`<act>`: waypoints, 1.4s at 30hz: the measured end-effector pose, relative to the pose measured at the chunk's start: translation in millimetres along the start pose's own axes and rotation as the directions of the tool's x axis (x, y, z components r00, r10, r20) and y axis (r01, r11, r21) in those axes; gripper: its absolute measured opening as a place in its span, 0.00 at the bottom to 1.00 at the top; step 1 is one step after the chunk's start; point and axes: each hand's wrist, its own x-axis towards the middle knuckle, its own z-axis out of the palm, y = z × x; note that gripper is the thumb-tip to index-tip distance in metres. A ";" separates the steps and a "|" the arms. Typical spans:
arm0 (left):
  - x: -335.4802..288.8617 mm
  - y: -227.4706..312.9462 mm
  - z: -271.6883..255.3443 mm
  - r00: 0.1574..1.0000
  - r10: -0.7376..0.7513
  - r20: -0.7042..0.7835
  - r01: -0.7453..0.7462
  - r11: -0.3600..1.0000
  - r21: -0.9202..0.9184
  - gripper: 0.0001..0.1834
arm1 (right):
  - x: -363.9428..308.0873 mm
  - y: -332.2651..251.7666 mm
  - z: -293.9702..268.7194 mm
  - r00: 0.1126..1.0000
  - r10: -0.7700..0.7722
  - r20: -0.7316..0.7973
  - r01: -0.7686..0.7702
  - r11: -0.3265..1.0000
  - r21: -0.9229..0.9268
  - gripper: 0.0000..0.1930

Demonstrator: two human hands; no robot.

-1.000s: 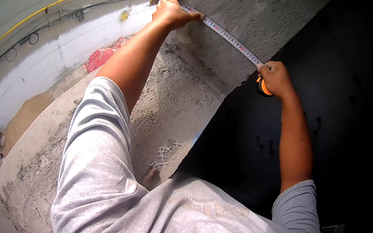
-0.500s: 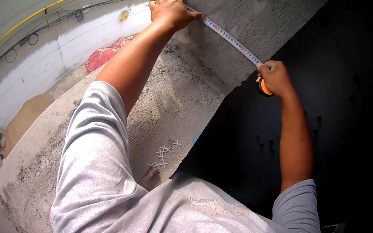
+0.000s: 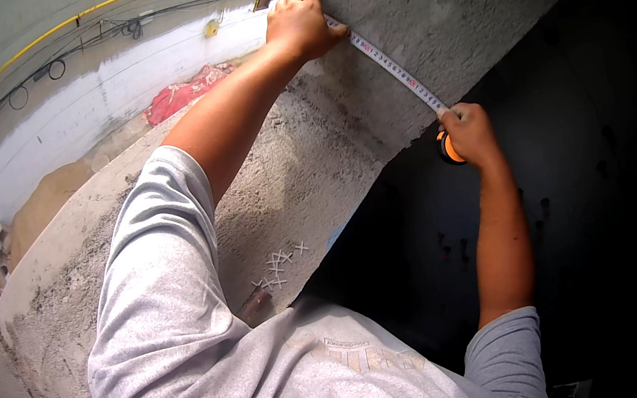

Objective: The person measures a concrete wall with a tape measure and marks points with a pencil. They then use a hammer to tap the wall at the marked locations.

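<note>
A white tape measure blade [image 3: 397,72] runs slantwise across the rough concrete wall face, pulled out straight. Its black-and-orange case [image 3: 450,148] sits in my right hand [image 3: 470,131], closed round it at the wall's near edge, beside the dark area. At the far upper end my left hand [image 3: 299,28] is bent over the wall's outer corner. Its thumb presses the blade against the concrete; the tape's end is hidden beneath this hand.
Several white cross-shaped tile spacers [image 3: 278,267] lie on the concrete ledge [image 3: 281,180] below my left arm. Beyond the ledge are a red sheet [image 3: 185,93], a sand pile [image 3: 46,200], and a white wall with cables and a yellow pipe [image 3: 53,48]. Deep shadow fills the right.
My left hand has shifted slightly right and down at the corner, and its fingers are more curled. The right hand and the tape case have stayed in place.
</note>
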 end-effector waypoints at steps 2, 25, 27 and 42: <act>0.1 1.0 0.6 1.000 -0.006 0.001 0.006 1.000 0.003 0.47 | -0.4 -2.5 -0.5 1.000 0.010 0.002 -0.010 1.000 0.000 0.23; -6.1 18.7 -3.9 0.999 0.042 -0.026 -0.040 0.997 0.071 0.35 | -3.6 -13.3 -1.4 0.999 0.044 -0.004 -0.044 0.998 -0.042 0.23; -6.6 23.3 5.4 0.994 0.086 -0.071 -0.080 0.993 0.085 0.33 | -1.2 -9.2 -1.6 0.999 0.051 0.010 -0.051 0.998 -0.033 0.23; -26.4 48.4 -2.5 0.993 0.113 -0.014 -0.113 0.993 -0.016 0.48 | -1.9 -8.6 -1.3 0.999 0.044 0.005 -0.043 0.998 -0.050 0.22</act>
